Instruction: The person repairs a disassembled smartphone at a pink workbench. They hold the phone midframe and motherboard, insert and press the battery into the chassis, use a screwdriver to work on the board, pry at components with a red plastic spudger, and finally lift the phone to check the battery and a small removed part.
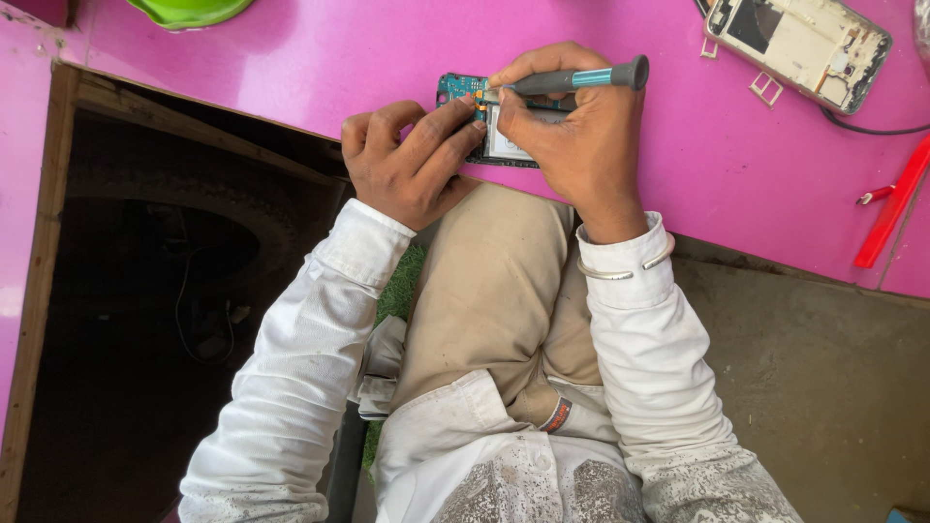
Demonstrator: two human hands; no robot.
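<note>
At the near edge of the pink worktable (pixel 291 68), I am working on an opened phone (pixel 496 147), its blue circuit board (pixel 455 87) and pale inner panel lying bare, face up, just beyond my knees. My right hand (pixel 581 145) is closing fully around a grey-and-teal screwdriver (pixel 572 79), the fingers wrapped over its shaft and the handle pointing right, the tip resting at the board's upper part. My left hand (pixel 407 160) is bracing the phone from the left, index and middle fingers stretched flat onto the board beside the tip, the rest curled loosely and gripping nothing. I judge the job as well under way: the back is already off and the insides exposed, yet the board is sitting in place, so fasteners there seem left to deal with; whether any screw is out already I cannot tell. Far right, a second opened phone frame (pixel 799 48) is lying with two small metal brackets (pixel 765 89) near it and a black cable (pixel 872 129) trailing away. A red tool (pixel 891 208) is resting at the right edge, a green bowl (pixel 189 10) far left.
</note>
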